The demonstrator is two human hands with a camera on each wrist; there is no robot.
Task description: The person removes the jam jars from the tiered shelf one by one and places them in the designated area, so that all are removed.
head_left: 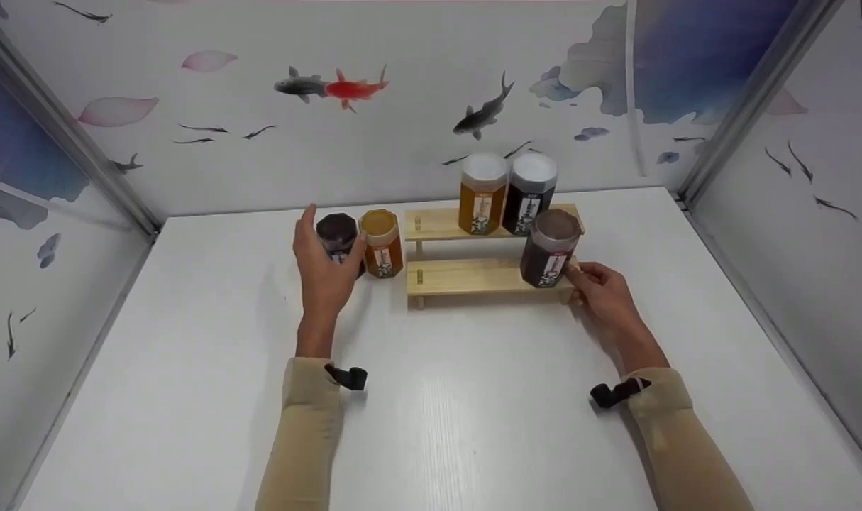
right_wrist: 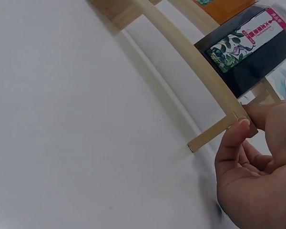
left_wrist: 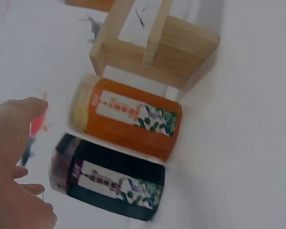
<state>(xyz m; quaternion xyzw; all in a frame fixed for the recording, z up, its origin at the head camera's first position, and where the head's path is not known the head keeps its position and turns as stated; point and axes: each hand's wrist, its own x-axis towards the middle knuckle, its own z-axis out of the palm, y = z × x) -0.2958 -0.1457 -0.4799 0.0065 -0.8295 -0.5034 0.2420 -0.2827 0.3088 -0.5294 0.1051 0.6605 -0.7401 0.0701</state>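
Observation:
My left hand [head_left: 324,273] is held with fingers spread beside a dark jar [left_wrist: 109,179], its thumb apart from the fingers. That jar stands upright, partly behind the hand in the head view. Right beside it is an amber jar [head_left: 382,245] with a yellowish lid. My right hand [head_left: 604,294] pinches the right end of the lower step of a two-tier wooden rack [head_left: 466,277] between thumb and fingertips. Close to that grip, a dark jar with a brownish lid [head_left: 550,248] stands on the lower step.
On the rack's upper step stand a white-lidded amber jar [head_left: 483,195] and a white-lidded dark jar [head_left: 531,193]. The rack and the left-hand jars are near the back of the white table [head_left: 459,426]. Printed walls [head_left: 402,142] enclose the back and sides.

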